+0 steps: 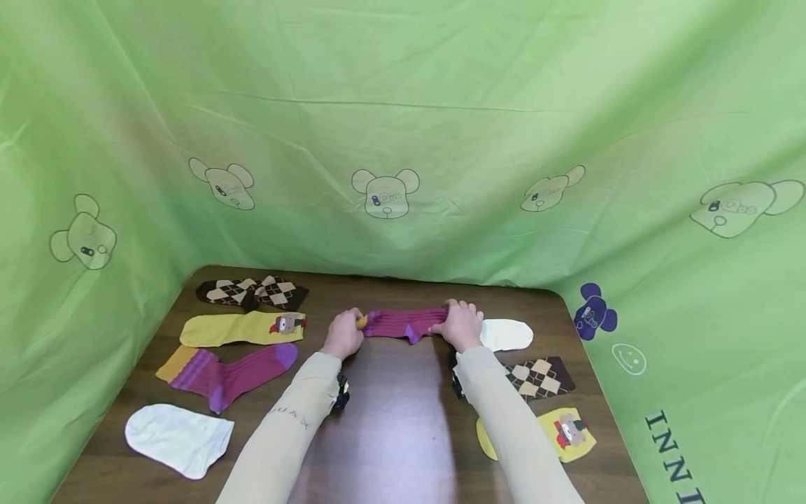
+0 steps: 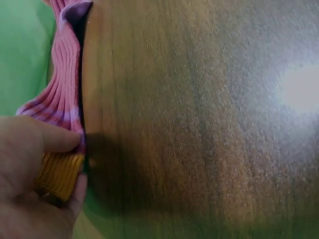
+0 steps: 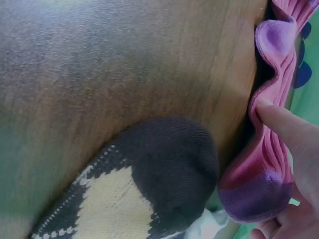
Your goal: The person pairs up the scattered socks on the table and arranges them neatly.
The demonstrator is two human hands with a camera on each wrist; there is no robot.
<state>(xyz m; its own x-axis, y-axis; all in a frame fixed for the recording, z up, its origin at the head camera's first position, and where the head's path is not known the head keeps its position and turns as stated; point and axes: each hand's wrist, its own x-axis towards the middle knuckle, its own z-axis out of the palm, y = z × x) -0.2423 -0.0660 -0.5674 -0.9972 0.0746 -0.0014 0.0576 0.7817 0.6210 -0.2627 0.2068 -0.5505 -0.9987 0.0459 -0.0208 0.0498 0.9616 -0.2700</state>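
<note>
A magenta ribbed sock point(image 1: 403, 324) with purple heel and toe is stretched sideways between both hands near the table's far edge. My left hand point(image 1: 344, 336) pinches its mustard cuff end; in the left wrist view the thumb lies over the purple stripes, just above the mustard cuff point(image 2: 61, 175). At the other end my right hand point(image 1: 462, 325) grips the foot part, and the purple toe point(image 3: 256, 196) shows below the thumb in the right wrist view. A white sock point(image 1: 508, 335) lies just right of the right hand, partly hidden by it.
Left on the wooden table point(image 1: 390, 427) lie an argyle sock point(image 1: 286, 294), a yellow sock point(image 1: 229, 330), a matching magenta sock point(image 1: 252, 378) and a white sock point(image 1: 179, 437). Under the right forearm are another argyle sock point(image 1: 544, 378) and yellow sock point(image 1: 569, 432). Green cloth point(image 1: 390, 252) surrounds the table.
</note>
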